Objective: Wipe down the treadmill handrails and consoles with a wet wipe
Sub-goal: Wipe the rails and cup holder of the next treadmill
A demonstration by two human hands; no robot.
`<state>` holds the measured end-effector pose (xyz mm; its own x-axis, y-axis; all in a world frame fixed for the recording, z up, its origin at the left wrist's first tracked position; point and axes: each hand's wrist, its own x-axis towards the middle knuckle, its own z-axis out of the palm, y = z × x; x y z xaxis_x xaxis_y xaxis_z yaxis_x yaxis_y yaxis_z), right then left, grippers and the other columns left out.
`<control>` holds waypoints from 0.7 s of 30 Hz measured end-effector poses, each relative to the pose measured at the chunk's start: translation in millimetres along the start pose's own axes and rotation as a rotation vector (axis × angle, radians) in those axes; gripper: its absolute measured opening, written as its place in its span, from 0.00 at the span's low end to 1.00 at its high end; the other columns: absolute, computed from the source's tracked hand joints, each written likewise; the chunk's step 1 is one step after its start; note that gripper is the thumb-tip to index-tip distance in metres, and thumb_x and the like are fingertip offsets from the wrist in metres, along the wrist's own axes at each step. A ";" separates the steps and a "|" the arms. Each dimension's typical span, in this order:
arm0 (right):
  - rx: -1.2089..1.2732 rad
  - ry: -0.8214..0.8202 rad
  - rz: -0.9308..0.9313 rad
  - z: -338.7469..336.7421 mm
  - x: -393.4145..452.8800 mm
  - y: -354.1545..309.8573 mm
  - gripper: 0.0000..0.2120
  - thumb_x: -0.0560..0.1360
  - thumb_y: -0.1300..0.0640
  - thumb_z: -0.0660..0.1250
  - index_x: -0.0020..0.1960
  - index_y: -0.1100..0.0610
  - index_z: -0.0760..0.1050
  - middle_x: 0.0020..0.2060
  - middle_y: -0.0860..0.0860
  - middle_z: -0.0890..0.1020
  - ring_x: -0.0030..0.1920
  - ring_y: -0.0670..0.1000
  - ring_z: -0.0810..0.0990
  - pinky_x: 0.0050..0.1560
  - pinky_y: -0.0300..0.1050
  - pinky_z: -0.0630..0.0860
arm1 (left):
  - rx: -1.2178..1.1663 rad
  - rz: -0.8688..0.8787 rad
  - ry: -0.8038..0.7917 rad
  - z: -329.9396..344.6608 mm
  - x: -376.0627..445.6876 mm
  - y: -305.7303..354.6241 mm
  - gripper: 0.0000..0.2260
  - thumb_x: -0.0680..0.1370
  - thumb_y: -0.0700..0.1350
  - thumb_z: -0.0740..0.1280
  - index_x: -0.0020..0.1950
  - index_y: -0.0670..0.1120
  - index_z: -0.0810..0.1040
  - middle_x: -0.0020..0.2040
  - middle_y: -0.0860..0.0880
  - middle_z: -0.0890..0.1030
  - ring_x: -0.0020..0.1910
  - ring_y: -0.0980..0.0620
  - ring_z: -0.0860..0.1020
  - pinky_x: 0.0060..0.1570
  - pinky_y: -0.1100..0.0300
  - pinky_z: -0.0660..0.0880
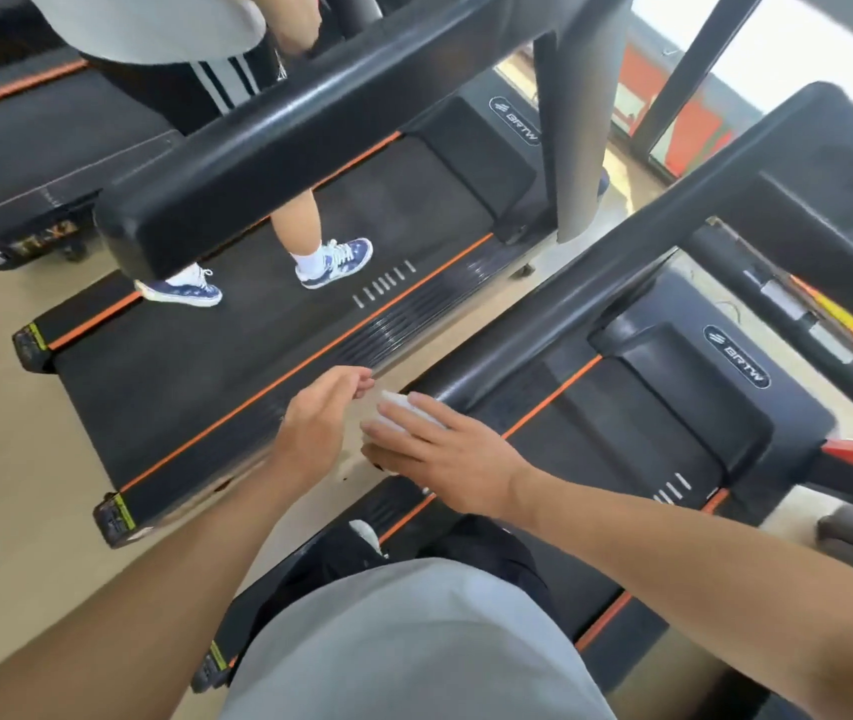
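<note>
Right hand (pixel 445 452) palm down, forearm reaching in from lower right, fingers (pixel 403 426) curled over white wet wipe (pixel 406 407), pressing it on near end of black handrail (pixel 596 283). Left hand (pixel 323 413) just beside wipe, forearm from lower left, fingers loosely bent, holding nothing, hovering over gap between treadmills. Another person's sneakers (pixel 333 262) on neighbouring treadmill belt (pixel 237 356).

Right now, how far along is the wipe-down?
Nothing shows as finished. In hand: the right hand presses the white wipe on the near end of the handrail; the left hand hovers beside it, holding nothing. Left: the rest of that rail, the neighbouring treadmill's handrail.
</note>
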<state>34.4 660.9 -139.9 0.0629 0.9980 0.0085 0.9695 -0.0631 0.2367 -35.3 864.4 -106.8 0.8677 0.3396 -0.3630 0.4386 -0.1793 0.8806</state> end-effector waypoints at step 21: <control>1.689 0.856 1.817 8.5 -12.7 112.1 0.39 0.79 0.32 0.51 0.83 0.44 0.40 0.82 0.46 0.53 0.80 0.51 0.57 0.80 0.54 0.55 | 0.296 0.519 -0.289 114.2 26.2 120.7 0.16 0.84 0.45 0.61 0.72 0.54 0.71 0.67 0.61 0.77 0.68 0.64 0.72 0.69 0.62 0.67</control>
<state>144.3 641.1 -121.8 0.8654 -0.1456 -0.4794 -0.4714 0.0877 -0.8776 67.1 746.3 -44.8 0.9934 -0.1136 -0.0174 -0.0437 -0.5134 0.8571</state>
